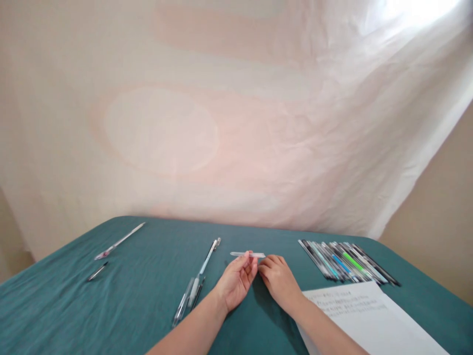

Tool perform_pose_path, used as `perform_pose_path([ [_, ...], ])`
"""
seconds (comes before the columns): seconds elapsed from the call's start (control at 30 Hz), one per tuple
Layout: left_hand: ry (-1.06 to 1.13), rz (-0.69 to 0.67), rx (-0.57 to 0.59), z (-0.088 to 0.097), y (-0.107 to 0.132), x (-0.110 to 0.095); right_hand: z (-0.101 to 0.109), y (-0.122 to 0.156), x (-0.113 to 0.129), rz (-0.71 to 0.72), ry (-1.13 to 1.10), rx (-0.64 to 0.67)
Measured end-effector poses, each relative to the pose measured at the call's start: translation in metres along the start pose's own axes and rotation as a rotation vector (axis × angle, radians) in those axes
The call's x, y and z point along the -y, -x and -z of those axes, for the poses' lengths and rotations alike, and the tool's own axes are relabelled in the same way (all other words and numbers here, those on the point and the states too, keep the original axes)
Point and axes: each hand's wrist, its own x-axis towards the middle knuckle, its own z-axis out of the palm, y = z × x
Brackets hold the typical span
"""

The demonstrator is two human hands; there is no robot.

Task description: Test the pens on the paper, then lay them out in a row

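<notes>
My left hand (pixel 238 280), palm turned up, pinches a short, translucent whitish pen barrel (pixel 257 255) between thumb and fingertips. The barrel lies level and its left end tapers. Close beside its right end is my right hand (pixel 278 280), back upward, with the fingers curled down. Those fingertips are hidden, so anything inside them cannot be made out. To the left of my left forearm lie a pale blue pen refill (pixel 207 257), a clear pen tube (pixel 183 301) and a dark slim pen part (pixel 198 293).
A row of several pens (pixel 347 261) lies at the right on the green tablecloth (pixel 155 276). Sheets of paper with handwriting (pixel 354 320) lie partly under my right forearm. At the far left are a long clear pen piece (pixel 120 241) and a short dark one (pixel 98 271). Pale cloth (pixel 236 123) hangs behind.
</notes>
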Motion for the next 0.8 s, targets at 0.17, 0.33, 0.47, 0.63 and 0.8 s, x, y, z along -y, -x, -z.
perform_pose_path([
  [0.17, -0.01, -0.011, -0.004, 0.001, 0.0, 0.0, -0.002, 0.001, 0.001, 0.003, -0.032, -0.013],
  [0.33, -0.027, -0.017, -0.016, 0.0, 0.0, -0.001, 0.008, 0.002, -0.005, -0.102, -0.254, -0.08],
  [0.47, -0.041, -0.025, -0.042, -0.002, 0.0, -0.002, 0.021, -0.002, -0.013, -0.249, -0.616, -0.14],
  [0.63, -0.054, -0.034, -0.041, -0.003, 0.001, -0.002, 0.034, -0.006, -0.014, -0.279, -0.822, -0.188],
  [0.8, -0.066, -0.051, -0.045, -0.002, 0.001, -0.001, 0.04, -0.006, -0.006, -0.201, -0.771, -0.196],
])
